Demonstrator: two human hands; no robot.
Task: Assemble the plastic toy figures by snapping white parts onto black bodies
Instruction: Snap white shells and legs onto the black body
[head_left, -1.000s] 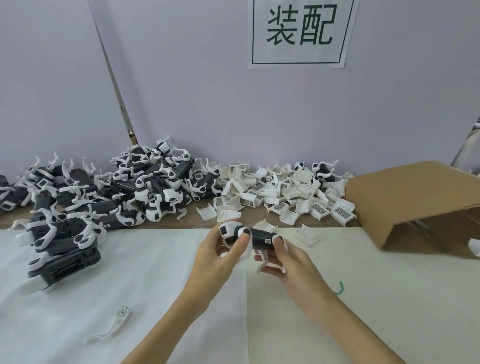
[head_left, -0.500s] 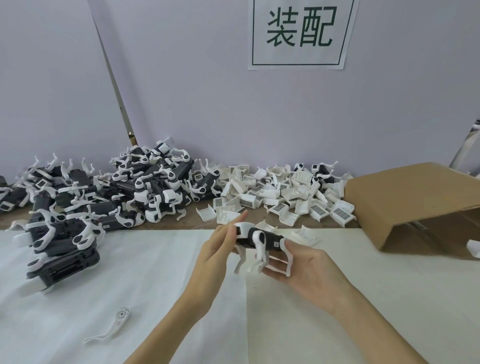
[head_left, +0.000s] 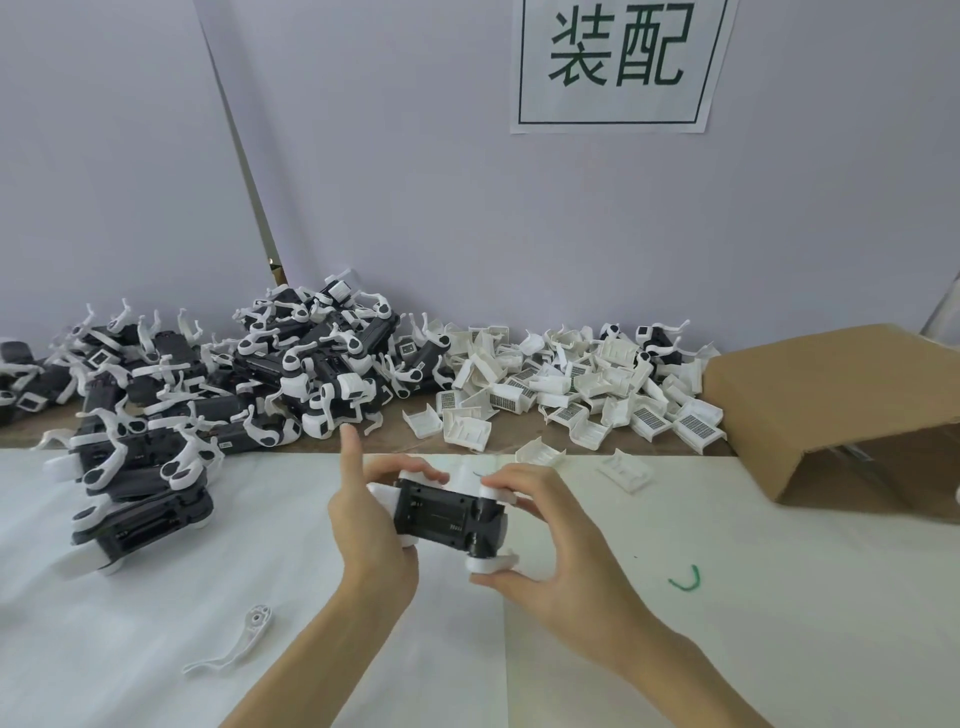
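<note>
A black toy body (head_left: 444, 514) with white parts on its ends is held between both hands above the white table cover, its open underside turned towards me. My left hand (head_left: 371, 525) grips its left end, the index finger sticking straight up. My right hand (head_left: 545, 540) pinches the right end, fingers on the top white leg and thumb under the lower white leg (head_left: 488, 564). A loose white leg piece (head_left: 241, 639) lies on the cover at the lower left.
A heap of assembled black-and-white figures (head_left: 208, 389) fills the back left. Several loose white shell parts (head_left: 576, 395) are piled at the back middle. An open cardboard box (head_left: 841, 410) lies on its side at the right. A green wire scrap (head_left: 685, 579) lies on the cover.
The figure has been turned over so its underside faces me. It came slightly nearer, and both hands shifted their hold to its two ends.
</note>
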